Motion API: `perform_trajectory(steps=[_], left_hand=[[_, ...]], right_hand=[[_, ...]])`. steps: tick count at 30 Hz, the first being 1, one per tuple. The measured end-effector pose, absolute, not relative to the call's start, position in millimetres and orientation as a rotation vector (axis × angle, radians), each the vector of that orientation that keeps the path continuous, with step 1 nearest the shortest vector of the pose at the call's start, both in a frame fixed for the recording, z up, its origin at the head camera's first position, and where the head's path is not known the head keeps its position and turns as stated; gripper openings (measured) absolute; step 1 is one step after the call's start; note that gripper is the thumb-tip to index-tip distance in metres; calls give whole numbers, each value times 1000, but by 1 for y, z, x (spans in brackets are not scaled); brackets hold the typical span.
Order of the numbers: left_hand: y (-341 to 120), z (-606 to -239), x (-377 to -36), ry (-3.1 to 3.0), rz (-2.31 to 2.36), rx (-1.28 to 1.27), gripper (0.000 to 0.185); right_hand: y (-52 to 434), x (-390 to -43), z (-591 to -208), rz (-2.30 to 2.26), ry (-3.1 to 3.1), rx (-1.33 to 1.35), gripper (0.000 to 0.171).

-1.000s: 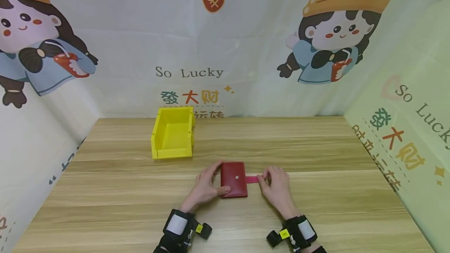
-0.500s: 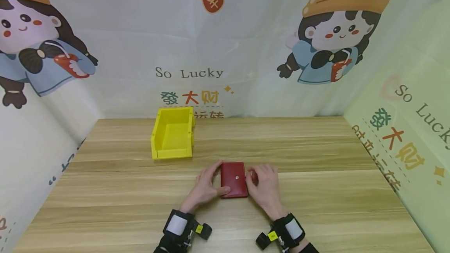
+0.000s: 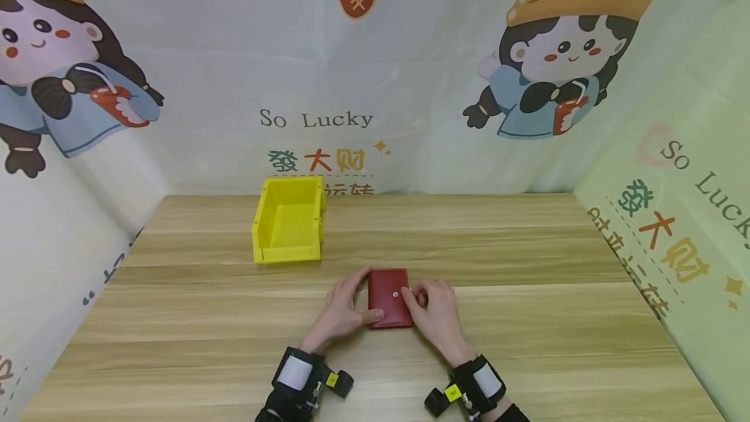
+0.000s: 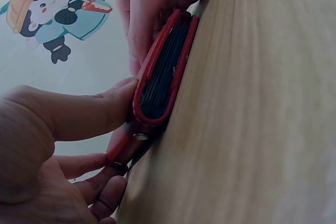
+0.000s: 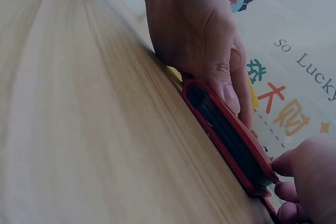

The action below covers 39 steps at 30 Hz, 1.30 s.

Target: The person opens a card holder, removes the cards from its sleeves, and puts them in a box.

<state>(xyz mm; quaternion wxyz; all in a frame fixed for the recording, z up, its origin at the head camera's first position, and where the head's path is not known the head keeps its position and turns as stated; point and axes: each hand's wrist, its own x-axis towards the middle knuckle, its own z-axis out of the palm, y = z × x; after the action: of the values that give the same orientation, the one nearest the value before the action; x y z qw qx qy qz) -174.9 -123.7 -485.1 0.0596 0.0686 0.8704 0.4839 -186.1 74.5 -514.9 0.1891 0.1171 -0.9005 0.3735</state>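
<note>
A dark red card holder [image 3: 388, 308] lies flat on the table, its metal snap stud [image 3: 395, 294] facing up. Card sleeves [image 4: 160, 80] show between its covers in the left wrist view. My left hand [image 3: 342, 314] grips its left side, thumb on the top cover and fingers along the folded spine. At the right edge is my right hand [image 3: 435, 311], fingers curled and thumb tip over the cover beside the stud. In the right wrist view, the strap [image 5: 270, 209] runs from the holder's edge to my right fingers [image 5: 286, 190], which mostly hide it.
Behind and left of the card holder stands a yellow plastic bin [image 3: 287, 220]. The wood-grain table [image 3: 515, 239] meets a printed cloth backdrop [image 3: 428, 96] at the back and sides. Each wrist wears a black camera band [image 3: 480, 383].
My right hand has moved left from the outstretched pink strap to the holder's right edge and onto its cover. The strap no longer shows from above. My left hand has stayed put.
</note>
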Motion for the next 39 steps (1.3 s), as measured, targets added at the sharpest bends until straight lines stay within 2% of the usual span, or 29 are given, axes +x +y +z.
perform_trajectory(steps=[13, 18, 25, 39], left_hand=[[-124, -488, -176, 2635, 1464, 251, 86], [-126, -489, -176, 2622, 1422, 279, 100], [-125, -490, -176, 2655, 1302, 351, 119], [-125, -490, -173, 2703, 1333, 416, 113]], right_hand=[[75, -185, -513, 1078, -2573, 331, 28], [77, -184, -512, 1167, -2582, 332, 20], [79, -184, -513, 1197, -2570, 399, 17], [77, -185, -511, 1161, -2645, 379, 4]])
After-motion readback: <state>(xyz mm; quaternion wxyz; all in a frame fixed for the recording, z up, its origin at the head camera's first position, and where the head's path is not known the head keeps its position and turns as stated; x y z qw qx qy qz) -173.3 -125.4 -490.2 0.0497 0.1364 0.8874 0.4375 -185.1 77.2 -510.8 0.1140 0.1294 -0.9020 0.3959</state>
